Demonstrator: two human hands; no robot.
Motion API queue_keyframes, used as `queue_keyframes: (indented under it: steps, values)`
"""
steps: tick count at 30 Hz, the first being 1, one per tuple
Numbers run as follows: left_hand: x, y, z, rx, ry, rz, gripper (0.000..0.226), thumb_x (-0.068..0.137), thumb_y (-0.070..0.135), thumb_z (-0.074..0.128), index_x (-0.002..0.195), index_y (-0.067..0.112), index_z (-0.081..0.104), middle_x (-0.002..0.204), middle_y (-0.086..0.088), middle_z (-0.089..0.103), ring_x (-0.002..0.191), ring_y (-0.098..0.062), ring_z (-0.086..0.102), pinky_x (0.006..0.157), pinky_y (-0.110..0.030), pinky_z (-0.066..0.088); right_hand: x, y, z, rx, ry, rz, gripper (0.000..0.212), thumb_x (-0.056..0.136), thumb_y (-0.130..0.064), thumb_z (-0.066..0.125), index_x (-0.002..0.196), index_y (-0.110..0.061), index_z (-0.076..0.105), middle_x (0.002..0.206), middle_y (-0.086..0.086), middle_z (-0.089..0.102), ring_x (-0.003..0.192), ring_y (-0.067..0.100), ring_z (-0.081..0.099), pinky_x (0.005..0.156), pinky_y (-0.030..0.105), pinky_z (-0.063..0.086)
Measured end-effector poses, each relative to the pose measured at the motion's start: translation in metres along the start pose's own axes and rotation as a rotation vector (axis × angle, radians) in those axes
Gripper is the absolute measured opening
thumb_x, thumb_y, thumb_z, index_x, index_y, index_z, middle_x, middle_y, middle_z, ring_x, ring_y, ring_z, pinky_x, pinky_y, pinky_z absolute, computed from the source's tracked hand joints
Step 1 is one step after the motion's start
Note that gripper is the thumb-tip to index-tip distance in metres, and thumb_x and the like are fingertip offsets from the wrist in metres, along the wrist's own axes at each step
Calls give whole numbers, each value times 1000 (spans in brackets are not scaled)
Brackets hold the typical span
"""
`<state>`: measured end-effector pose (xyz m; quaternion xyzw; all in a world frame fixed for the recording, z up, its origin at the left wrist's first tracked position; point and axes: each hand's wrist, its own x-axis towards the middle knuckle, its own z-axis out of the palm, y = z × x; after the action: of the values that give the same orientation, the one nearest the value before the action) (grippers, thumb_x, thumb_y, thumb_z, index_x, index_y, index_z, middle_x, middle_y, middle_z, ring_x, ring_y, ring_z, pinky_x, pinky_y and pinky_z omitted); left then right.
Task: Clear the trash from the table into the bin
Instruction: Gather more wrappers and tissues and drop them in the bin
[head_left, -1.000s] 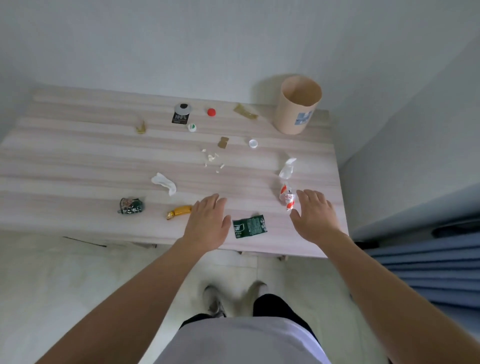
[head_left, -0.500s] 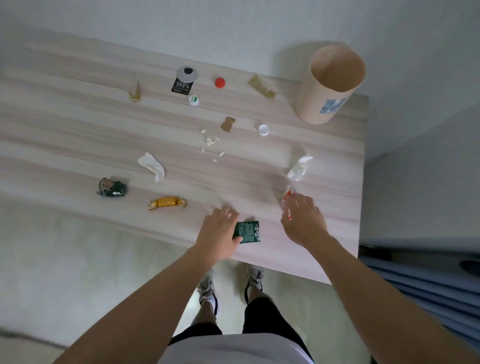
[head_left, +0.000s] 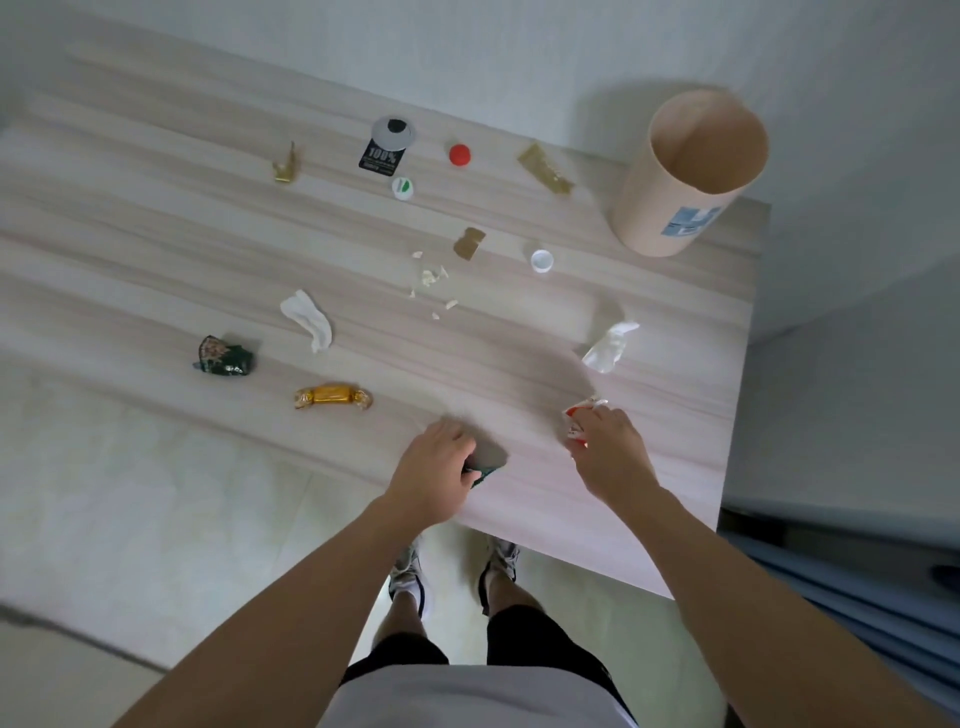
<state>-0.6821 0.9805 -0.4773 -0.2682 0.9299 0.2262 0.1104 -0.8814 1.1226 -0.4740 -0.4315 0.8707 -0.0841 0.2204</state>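
A tan cylindrical bin (head_left: 691, 171) stands open at the table's far right corner. My left hand (head_left: 436, 475) is closed around a green wrapper (head_left: 485, 472) near the front edge; only a sliver of the wrapper shows. My right hand (head_left: 610, 454) grips a red and white wrapper (head_left: 577, 418), lifted slightly off the wood. Still lying on the light wooden table (head_left: 156, 249) are a gold candy wrapper (head_left: 333, 396), a crumpled dark green packet (head_left: 224, 356), a white tissue (head_left: 307, 318) and a clear plastic scrap (head_left: 609, 345).
Farther back lie a black label (head_left: 382, 155), a red cap (head_left: 460, 154), a green and white cap (head_left: 402, 187), a white cap (head_left: 541, 260), brown scraps (head_left: 544, 169), a gold scrap (head_left: 285, 166) and white crumbs (head_left: 430, 276). A wall runs behind; blue fabric (head_left: 852, 582) is at the right.
Both hands reached down and closed: the left over the green wrapper, the right over the red and white wrapper. The view tilted and moved closer to the table.
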Motion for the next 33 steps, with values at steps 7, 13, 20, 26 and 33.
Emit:
queue_keyframes:
  steps: [7,13,20,26,33]
  values:
    - [-3,-1,-20,-224,-1,-91,23,75,-1,47,73,16,32,67,6,29,65,-22,32,61,-34,25,4,-8,-9,-32,-73,7,22,97,-24,48,106,-19,67,117,-2,59,106,21,48,93,29,42]
    - [0,-10,-34,-285,-34,-199,32,84,3,43,111,20,48,87,-5,59,78,-25,55,70,-39,47,4,-19,-22,99,-16,62,14,98,-23,45,96,-12,55,100,3,57,98,22,51,81,32,42]
    - [-1,-11,-47,-266,-6,-255,29,87,41,52,72,19,42,75,1,50,69,-18,49,58,-33,38,11,-29,-37,181,-50,109,9,98,-16,39,93,-16,47,80,-1,58,74,23,59,66,41,52]
    - [1,-17,-66,-226,124,-308,46,96,38,41,57,14,34,63,-1,41,61,-22,47,55,-34,31,25,-33,-46,115,-24,45,22,98,-17,38,96,-10,58,93,7,57,88,27,55,75,34,40]
    - [5,-32,-76,-302,120,-386,37,87,3,43,119,22,48,80,2,58,74,-20,58,62,-35,46,45,-36,-68,92,58,63,40,97,-41,47,74,-9,49,68,3,50,65,26,50,64,32,36]
